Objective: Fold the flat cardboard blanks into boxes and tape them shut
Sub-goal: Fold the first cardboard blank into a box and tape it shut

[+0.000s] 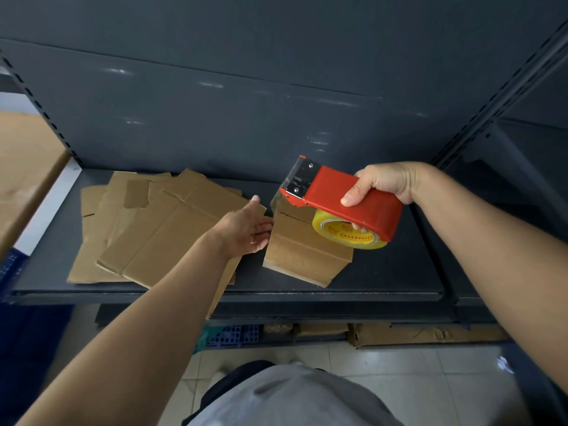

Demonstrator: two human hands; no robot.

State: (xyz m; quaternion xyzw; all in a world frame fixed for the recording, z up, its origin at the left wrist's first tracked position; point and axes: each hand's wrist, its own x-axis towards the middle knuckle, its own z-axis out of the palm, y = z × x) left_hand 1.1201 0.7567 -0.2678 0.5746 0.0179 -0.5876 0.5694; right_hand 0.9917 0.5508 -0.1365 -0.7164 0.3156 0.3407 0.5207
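Hands (246, 229) (381, 186) at cardboard box (301, 256), red dispenser (332, 192)

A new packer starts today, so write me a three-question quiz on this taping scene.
1. True or false: the right hand grips the red tape dispenser.
2. The left hand is: A) open at the folded box's left side; B) gripping scissors; C) out of view.
3. Fill in: on the shelf, the flat blanks lie to the box's ____.
Key: 1 true; 2 A; 3 left.

Red tape dispenser (344, 198), yellow roll (347, 236), brown cardboard blanks (159, 229), dark grey shelf (384, 272).
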